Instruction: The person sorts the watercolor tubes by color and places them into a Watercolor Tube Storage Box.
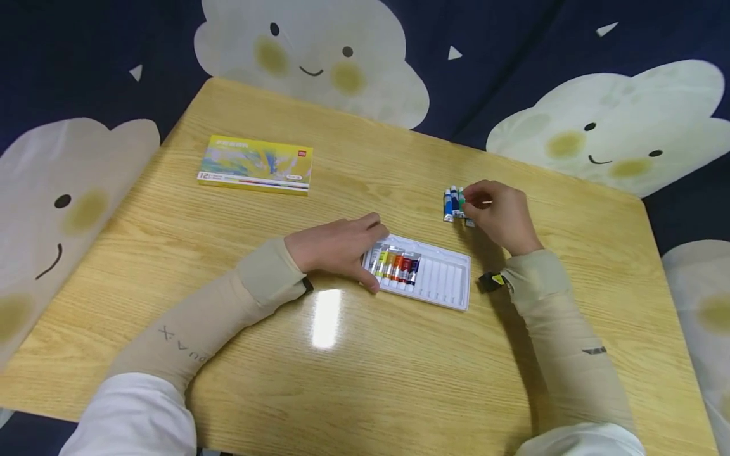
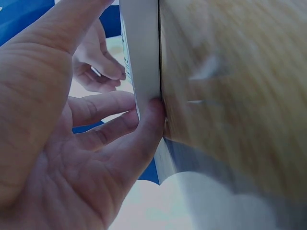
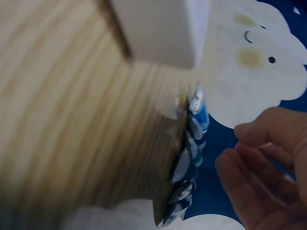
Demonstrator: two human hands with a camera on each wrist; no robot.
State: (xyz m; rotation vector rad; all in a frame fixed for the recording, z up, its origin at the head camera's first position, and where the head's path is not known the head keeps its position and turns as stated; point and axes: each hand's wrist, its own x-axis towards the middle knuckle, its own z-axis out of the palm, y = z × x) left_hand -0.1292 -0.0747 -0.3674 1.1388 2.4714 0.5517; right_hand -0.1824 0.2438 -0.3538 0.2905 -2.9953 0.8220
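A white plastic tray (image 1: pixel 450 304) lies on the table, with several paint tubes (image 1: pixel 396 267) in yellow, orange, red and dark shades filling its left slots; the slots to the right hold none. My left hand (image 1: pixel 342 247) grips the tray's left end, thumb at the near side and fingers at the far side. In the left wrist view the thumb and fingers hold the tray's edge (image 2: pixel 144 52). Several blue and green paint tubes (image 1: pixel 450 202) lie side by side beyond the tray. Over their right end hovers my right hand (image 3: pixel 264 172), thumb and fingers parted with nothing visible between them.
A yellow paint box (image 1: pixel 256 164) lies flat at the back left of the wooden table (image 1: pixel 353 380). Behind the table hangs a dark blue cloth (image 1: pixel 473 63) with smiling clouds. A small black wrist device (image 1: pixel 492 281) sits beside the tray's right end.
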